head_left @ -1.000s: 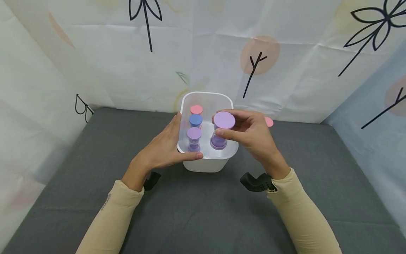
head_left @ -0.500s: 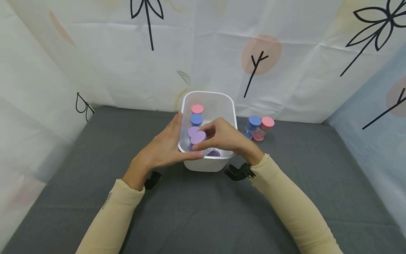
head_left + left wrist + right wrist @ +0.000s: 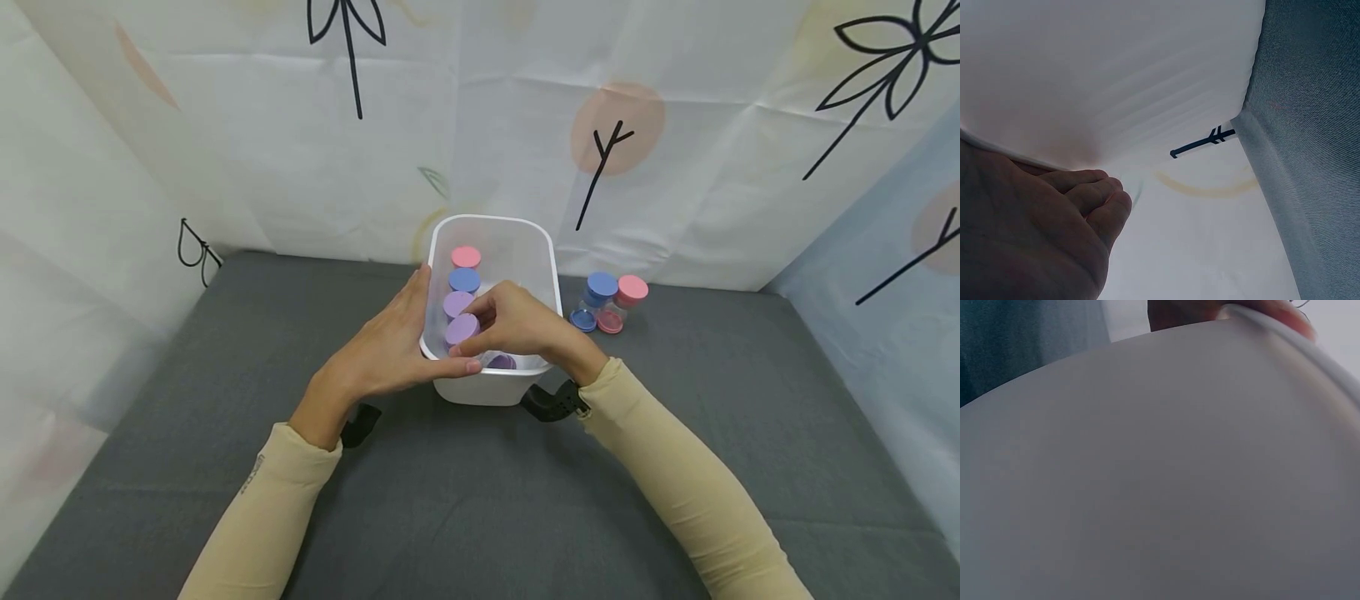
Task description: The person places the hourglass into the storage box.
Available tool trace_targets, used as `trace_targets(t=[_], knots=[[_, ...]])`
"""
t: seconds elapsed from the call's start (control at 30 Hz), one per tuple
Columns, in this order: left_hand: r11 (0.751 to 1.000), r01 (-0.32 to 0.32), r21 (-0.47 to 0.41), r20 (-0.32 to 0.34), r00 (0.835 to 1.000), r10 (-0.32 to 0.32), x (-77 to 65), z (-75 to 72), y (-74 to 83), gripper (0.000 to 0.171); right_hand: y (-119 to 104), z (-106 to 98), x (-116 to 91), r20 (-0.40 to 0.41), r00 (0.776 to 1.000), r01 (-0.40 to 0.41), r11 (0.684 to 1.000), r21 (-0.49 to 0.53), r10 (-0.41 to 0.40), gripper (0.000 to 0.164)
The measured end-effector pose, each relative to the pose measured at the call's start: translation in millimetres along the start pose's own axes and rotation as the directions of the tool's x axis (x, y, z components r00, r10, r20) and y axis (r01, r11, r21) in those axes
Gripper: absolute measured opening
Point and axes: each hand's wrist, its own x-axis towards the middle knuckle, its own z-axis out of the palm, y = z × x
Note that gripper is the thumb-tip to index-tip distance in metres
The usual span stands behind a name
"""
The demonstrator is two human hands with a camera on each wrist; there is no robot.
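Observation:
In the head view my right hand (image 3: 517,321) reaches into a white plastic bin (image 3: 495,387). Its thumb and fingers pinch a purple-capped sand timer (image 3: 461,330) near the front left corner. A purple base shows below the fingers; the timer's middle is hidden. Behind it, along the left wall, stand another purple-capped timer (image 3: 457,303), a blue-capped timer (image 3: 464,279) and a pink-capped timer (image 3: 466,257). My left hand (image 3: 382,342) rests against the bin's outer left side with straight fingers, its thumb lying along the front rim. The left wrist view shows those fingers (image 3: 1100,197) against the wall.
Right of the bin, on the grey cloth-covered table (image 3: 465,500), a blue-capped timer (image 3: 601,286) and a pink-capped timer (image 3: 632,290) stand side by side. A white patterned curtain (image 3: 510,133) hangs close behind. The bin's outer wall (image 3: 1160,469) fills most of the right wrist view.
My right hand has moved left and toward me with the purple-capped timer, from the bin's right side to its front left corner. The left hand has stayed put.

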Motion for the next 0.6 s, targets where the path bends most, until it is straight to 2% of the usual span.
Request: trace_targets(t=[0.33, 0.6], knots=[[0.997, -0.072, -0.028, -0.038, 0.997, 0.071, 2.1, 1.2, -2.3, 0.130, -1.4, 2.8, 3.2, 0.023, 1.000, 0.017, 0.995, -0.098, -0.015, 0.014], [0.999, -0.024, -0.025, -0.014, 1.000, 0.024, 0.3, 0.4, 0.5, 0.133, -1.8, 5.9, 5.6, 0.022, 0.999, 0.046, 0.978, -0.203, -0.042, 0.009]])
